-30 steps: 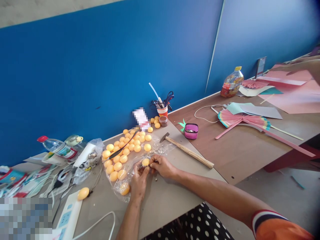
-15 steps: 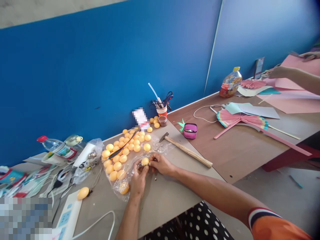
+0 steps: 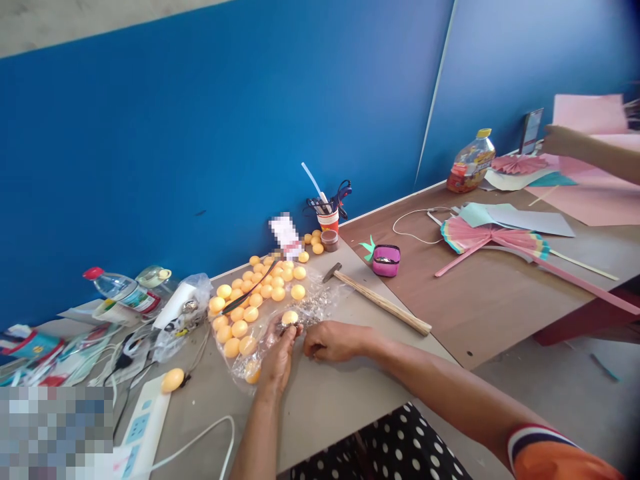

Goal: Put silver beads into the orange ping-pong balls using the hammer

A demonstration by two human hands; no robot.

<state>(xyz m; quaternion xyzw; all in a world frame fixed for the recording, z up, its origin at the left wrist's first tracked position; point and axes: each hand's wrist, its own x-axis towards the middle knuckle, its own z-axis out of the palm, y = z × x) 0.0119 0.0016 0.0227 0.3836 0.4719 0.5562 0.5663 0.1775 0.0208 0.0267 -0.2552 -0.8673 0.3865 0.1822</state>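
Slip risk, one-hand grip

L hand [image 3: 278, 360] has ball [image 3: 289, 318], fingers narrow, near loose balls [image 3: 251, 314]. R hand [image 3: 330, 342] curled just beside; I can't tell if it's holding anything. Prob risk: R knuckles bump ball free b/c so close.

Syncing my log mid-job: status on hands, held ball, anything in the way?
Left hand holding ball. Right hand apart from it, curled, contents hidden. Plastic beside left hand; hammer lying clear of both hands.
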